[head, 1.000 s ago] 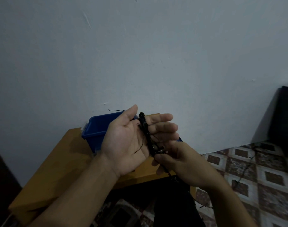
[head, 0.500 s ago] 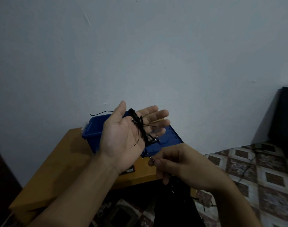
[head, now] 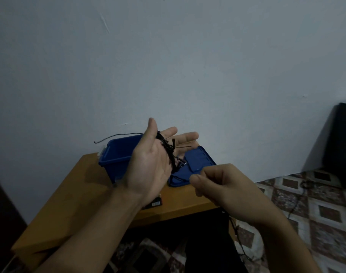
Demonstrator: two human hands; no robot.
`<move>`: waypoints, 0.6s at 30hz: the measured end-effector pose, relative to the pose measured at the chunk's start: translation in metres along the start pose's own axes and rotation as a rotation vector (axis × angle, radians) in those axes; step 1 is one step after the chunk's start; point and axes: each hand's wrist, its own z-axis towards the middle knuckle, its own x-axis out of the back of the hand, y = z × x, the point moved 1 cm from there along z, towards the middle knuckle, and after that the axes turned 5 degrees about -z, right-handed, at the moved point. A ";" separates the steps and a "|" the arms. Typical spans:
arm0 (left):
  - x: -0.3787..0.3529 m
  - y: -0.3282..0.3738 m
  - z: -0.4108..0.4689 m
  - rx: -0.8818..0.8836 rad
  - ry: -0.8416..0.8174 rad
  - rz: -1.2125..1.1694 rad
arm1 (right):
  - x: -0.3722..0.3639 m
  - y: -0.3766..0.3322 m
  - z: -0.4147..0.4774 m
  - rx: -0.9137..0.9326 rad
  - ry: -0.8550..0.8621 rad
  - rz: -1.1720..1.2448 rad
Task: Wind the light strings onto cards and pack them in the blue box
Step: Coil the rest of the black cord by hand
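Head view puts my left hand (head: 150, 164) at the centre of the frame, palm up, fingers (head: 186, 137) straight and spread, because it serves as the former. The light string (head: 168, 152) is looped in a dark bundle across the palm from the crook of the thumb down to the far edge. One loose end sticks out to the left above the blue box (head: 117, 158). My right hand (head: 217, 186), lower and to the right, has its fingers curled with thumb pressed to forefinger, pinching the free run of the string. The strand is too thin to see in the pinch, but it shows below that wrist, dropping toward the tiled floor (head: 325, 213). I judge I hold it apart from the palm so the next loop pulls snug. On the bench (head: 75, 194) behind my left hand the box stands open, its lid (head: 199, 160) lying flat just to the right, ready for the bundle. I can see no card.
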 end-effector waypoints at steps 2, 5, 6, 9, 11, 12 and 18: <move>0.000 -0.003 0.000 0.011 -0.004 0.073 | 0.001 -0.002 -0.001 0.017 0.042 0.065; 0.003 -0.008 0.001 0.040 -0.028 0.207 | 0.003 -0.005 -0.003 0.030 0.077 0.181; 0.003 -0.009 0.002 0.049 -0.028 0.259 | 0.004 -0.006 -0.003 0.038 0.085 0.210; 0.004 -0.012 0.003 0.073 -0.004 0.395 | 0.007 -0.008 -0.005 0.086 0.109 0.297; 0.005 -0.013 0.003 0.109 -0.013 0.433 | 0.009 -0.009 -0.006 0.122 0.115 0.338; 0.005 -0.014 0.002 0.133 -0.026 0.443 | 0.010 -0.009 -0.006 0.129 0.113 0.355; 0.007 -0.016 -0.002 0.261 -0.152 0.501 | 0.013 -0.008 -0.006 0.166 0.096 0.375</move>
